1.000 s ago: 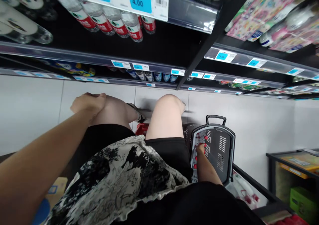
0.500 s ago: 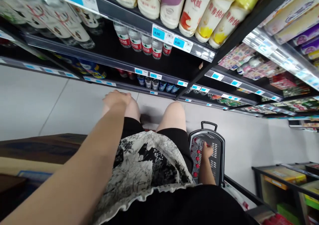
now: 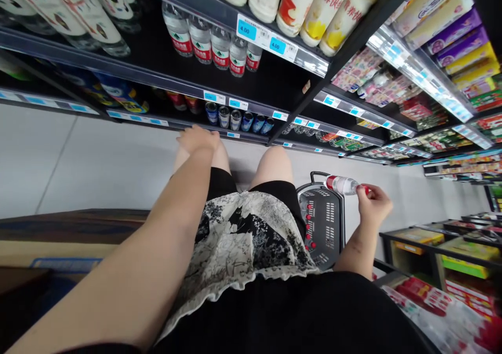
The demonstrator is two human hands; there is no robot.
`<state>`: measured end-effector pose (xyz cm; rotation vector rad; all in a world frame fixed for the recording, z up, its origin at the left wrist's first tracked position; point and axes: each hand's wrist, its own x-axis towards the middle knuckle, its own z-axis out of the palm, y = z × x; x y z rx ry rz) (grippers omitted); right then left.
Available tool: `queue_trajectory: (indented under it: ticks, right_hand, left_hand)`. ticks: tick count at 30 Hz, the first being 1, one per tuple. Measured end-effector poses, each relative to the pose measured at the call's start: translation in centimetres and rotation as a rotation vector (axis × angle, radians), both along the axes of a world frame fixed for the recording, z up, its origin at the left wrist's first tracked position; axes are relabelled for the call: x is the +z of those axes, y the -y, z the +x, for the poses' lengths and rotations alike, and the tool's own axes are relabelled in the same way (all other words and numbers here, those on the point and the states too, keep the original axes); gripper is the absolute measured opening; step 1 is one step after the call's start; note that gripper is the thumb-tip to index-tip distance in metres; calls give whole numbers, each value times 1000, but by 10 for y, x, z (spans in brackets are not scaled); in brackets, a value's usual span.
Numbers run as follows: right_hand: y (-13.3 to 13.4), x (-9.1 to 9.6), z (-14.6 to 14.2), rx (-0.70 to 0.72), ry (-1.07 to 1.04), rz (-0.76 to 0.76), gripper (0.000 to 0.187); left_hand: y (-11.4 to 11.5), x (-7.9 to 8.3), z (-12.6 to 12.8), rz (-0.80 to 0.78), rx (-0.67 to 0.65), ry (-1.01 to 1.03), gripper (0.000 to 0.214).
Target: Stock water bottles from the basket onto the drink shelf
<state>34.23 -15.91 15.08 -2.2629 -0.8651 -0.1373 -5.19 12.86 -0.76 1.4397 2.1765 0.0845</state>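
Observation:
My right hand [image 3: 374,205] grips a clear water bottle [image 3: 342,185] by its red cap. The bottle has a red-and-white label and lies nearly level, its base over the far end of a dark shopping basket [image 3: 330,213]. Inside that basket, along its left side, stand several bottles with red caps [image 3: 308,218]. My left hand [image 3: 198,138] rests on my left knee with its fingers laid over it, holding nothing.
Ahead, a shelf holds several water bottles [image 3: 220,50] with red labels, above a row of cans [image 3: 235,120]. Milk drink bottles [image 3: 294,3] line the shelf above. Cardboard boxes [image 3: 78,249] are at my left, and packed red-capped bottles [image 3: 427,301] at my right.
My right hand has risen out of the basket to the right, bringing up a water bottle. My left hand stays on the knee. The view has shifted slightly.

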Motion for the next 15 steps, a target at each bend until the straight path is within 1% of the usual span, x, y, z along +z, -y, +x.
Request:
queue_trajectory:
  ticks: [2, 3, 5, 6, 8, 12, 15]
  right_hand:
    - [-3, 23, -16, 99, -49, 82, 33]
    - [-4, 32, -23, 146, -77, 109, 33]
    - [-7, 42, -36, 232, -148, 123, 33]
    - [-9, 44, -41, 273, -187, 107, 33]
    - [-14, 41, -52, 351, -270, 43, 33]
    - [-29, 22, -75, 472, -415, -112, 32]
    - [-38, 11, -91, 471, -455, -90, 31]
  left_hand:
    - [3, 3, 5, 30, -10, 4, 65]
    - [4, 5, 7, 40, -8, 2, 64]
    - [4, 8, 13, 58, 4, 1, 63]
    - [5, 9, 16, 67, 11, 1, 61]
    - [4, 9, 21, 79, 10, 2, 60]
    - [2, 6, 32, 61, -25, -68, 58]
    - [1, 6, 39, 42, -44, -111, 60]
